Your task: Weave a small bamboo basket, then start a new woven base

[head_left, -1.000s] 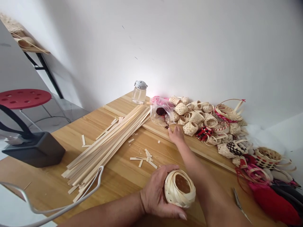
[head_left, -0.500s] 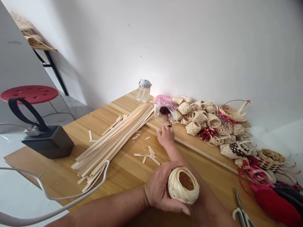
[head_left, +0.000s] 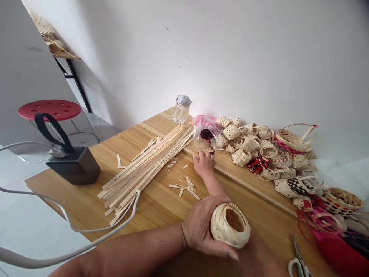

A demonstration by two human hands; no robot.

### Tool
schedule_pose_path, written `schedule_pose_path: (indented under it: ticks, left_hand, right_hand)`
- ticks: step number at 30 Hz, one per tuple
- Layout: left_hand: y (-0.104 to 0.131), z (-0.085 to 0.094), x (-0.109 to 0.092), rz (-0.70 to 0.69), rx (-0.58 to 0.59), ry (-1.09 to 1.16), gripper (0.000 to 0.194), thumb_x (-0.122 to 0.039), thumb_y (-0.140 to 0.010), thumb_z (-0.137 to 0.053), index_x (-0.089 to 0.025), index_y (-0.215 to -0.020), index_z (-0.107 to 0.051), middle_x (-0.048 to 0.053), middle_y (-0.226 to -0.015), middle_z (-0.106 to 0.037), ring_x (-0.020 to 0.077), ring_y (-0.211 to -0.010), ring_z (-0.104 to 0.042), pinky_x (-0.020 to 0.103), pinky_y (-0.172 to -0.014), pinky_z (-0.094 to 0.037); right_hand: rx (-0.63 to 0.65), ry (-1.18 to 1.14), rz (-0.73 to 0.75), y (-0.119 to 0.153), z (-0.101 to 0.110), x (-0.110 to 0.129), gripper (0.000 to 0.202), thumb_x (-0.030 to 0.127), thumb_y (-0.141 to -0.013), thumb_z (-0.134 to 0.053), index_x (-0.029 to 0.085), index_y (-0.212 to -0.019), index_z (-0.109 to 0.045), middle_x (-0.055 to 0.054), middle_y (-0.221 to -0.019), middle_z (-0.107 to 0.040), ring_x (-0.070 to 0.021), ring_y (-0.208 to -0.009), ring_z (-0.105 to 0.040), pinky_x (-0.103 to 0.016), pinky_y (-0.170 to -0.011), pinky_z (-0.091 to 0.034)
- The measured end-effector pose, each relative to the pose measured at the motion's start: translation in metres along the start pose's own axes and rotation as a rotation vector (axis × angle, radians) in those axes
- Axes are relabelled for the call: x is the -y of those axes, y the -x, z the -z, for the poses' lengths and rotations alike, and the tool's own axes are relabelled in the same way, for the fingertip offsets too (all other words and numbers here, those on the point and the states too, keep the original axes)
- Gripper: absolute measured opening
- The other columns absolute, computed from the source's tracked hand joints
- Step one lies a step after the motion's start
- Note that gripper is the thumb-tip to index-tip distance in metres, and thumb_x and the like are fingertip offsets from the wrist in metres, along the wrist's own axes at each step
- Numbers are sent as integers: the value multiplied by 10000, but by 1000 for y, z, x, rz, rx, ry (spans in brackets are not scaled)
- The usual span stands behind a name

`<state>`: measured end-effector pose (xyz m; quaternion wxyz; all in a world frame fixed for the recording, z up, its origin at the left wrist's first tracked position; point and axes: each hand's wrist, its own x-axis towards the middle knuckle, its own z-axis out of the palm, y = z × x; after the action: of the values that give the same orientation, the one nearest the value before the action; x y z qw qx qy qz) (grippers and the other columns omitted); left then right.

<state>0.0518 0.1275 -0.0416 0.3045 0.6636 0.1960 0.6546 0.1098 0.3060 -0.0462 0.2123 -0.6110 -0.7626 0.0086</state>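
Note:
My left hand (head_left: 201, 223) is closed around the side of a small round woven basket (head_left: 230, 225) of pale strips. The basket's round opening is turned up toward me and its inside looks bare. My right arm reaches forward behind the basket. At its end, my right hand (head_left: 204, 164) lies low over the table with its fingers stretched out, next to the near edge of a clear plastic bag (head_left: 201, 143). Dark brown cord (head_left: 206, 134) shows in the bag and trails out beside the fingertips. Whether the fingertips touch the cord is too small to tell.
A bundle of flat pale strips (head_left: 150, 169) lies left of my hands, with offcuts (head_left: 188, 187) nearby. Many small woven baskets (head_left: 249, 144) are heaped at right. Scissors (head_left: 298, 257) lie near the front. A bottle (head_left: 181, 109), a dark box (head_left: 73, 165) and a white cable (head_left: 86, 246) stand or run further left.
The camera view has swung a little left, so everything sits further right in the picture. My left hand keeps hold of the woven basket. My right hand stays beside the plastic bag, barely moved.

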Motion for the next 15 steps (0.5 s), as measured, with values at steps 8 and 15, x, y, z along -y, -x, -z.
schedule_pose_path:
  ticks: [8, 15]
  left_hand:
    - [0, -1, 2, -7, -4, 7, 1084, -730, -479, -819, -185, -1336, -440, 117, -1066, -679, 268, -950, -694, 368, -878, -551]
    - [2, -5, -3, -92, 11, -22, 1090, -761, -483, -793, -197, -1344, -436, 96, -1021, -688, 238, -871, -700, 335, -818, -561]
  right_hand:
    - [126, -162, 207, 37, 19, 5, 501, 473, -988, -392, 254, -1417, -531, -94, -1478, -491, -259, -1354, -426, -431, -1109, -350]
    - [27, -225, -200, 76, 19, -16, 703, 540, -956, -383, 53, -1461, -421, -254, -1523, -389, -386, -1442, -310, -598, -1145, -254]
